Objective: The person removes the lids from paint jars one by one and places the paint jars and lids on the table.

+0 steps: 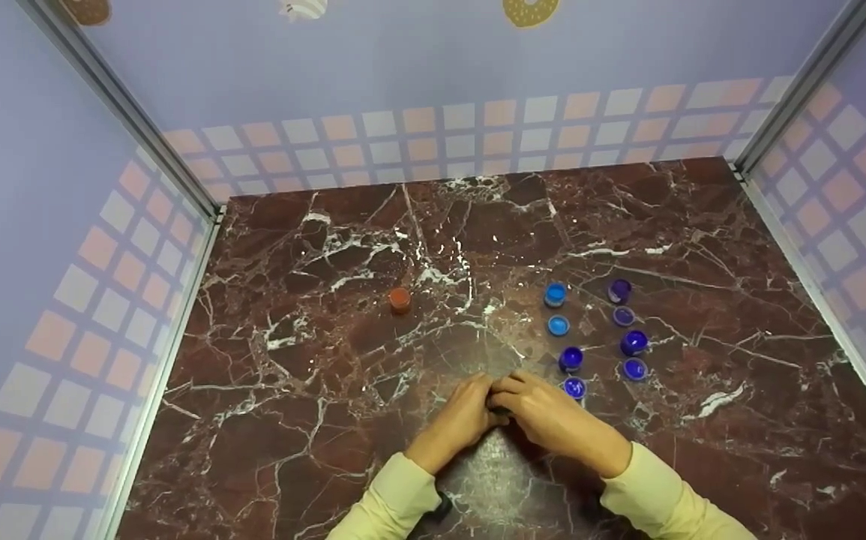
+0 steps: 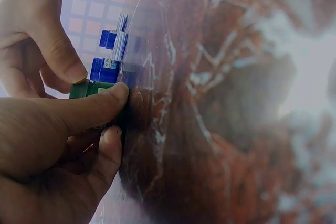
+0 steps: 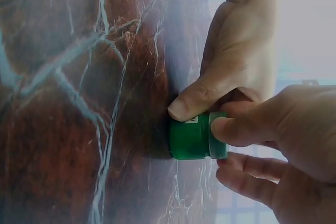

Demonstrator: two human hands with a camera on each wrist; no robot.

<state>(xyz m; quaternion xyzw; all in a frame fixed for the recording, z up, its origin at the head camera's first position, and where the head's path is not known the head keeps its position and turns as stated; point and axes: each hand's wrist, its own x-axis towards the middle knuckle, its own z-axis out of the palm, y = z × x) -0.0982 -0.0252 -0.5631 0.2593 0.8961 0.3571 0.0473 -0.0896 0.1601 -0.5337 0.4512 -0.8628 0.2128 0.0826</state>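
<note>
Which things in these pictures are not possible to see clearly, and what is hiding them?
- Green pot: in the head view both hands cover it fully.
- Whether its lid is loose: right wrist view, the right hand grips over the lid.
- Label print on the blue pots: left wrist view, too small and blurred.
- Orange pot: head view, too small to tell if it is lidded.
- Left hand: left wrist view, cut off by the frame edge.

From the head view, both hands [image 1: 511, 412] hide the green pot [image 3: 197, 137] entirely.

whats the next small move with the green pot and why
Probably twist the lid off: both hands grip the green pot on the table, right hand on its lid, left hand on its body, while the blue pots stand open with lids beside them.
</note>
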